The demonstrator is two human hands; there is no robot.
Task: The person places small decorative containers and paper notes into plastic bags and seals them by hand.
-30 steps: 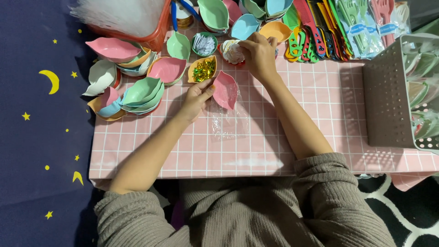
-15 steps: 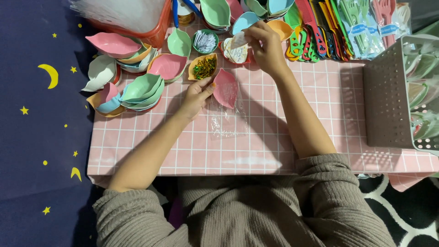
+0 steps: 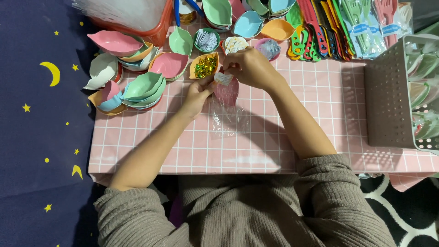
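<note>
1. Right now both hands meet over the middle of the pink checked table (image 3: 320,114), just above a pink leaf-shaped dish (image 3: 227,93).
2. Left hand (image 3: 197,93): fingers curled, thumb and forefinger pinched on the left edge of a small pale packet (image 3: 223,78); heel of the hand near the dish's left rim.
3. Right hand (image 3: 250,67): closed in a loose fist, fingertips pinching the same packet from the right; packet sits between the two hands, right above the dish's top end.
4. Pink dish lies on the table, partly on a clear plastic bag (image 3: 227,121) that spreads out flat below it, toward the person.
5. Small orange dish of gold and green bits (image 3: 204,65) just left of the packet, close to the left fingers.
6. Behind the right hand: a white patterned dish (image 3: 234,44) and a pink round dish (image 3: 269,47); contents too small to tell, possibly wrapped pieces.
7. Stacks of pastel leaf dishes (image 3: 141,87) well to the left on the table edge.
8. Grey perforated basket (image 3: 388,105) far right, apart from both hands.
9. Coloured combs (image 3: 320,27) along the back edge.
</note>
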